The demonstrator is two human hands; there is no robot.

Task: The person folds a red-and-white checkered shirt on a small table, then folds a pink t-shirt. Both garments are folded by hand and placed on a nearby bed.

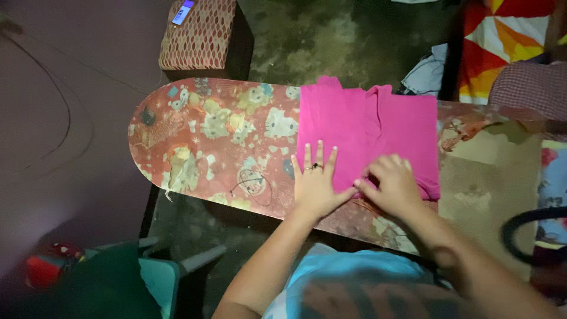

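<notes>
Both hands rest on the pink garment's (366,127) near edge: left hand (315,183) flat and spread, right hand (394,186) pinching fabric.

Pink on a faded cartoon print
We are seeing a plain pink garment (369,133) lying on a red ironing board (207,139) patterned with pale cartoon figures.

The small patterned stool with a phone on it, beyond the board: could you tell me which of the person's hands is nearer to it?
Left. The left hand lies flat at the pink cloth's left edge, on the stool's side; the right hand sits farther right.
</notes>
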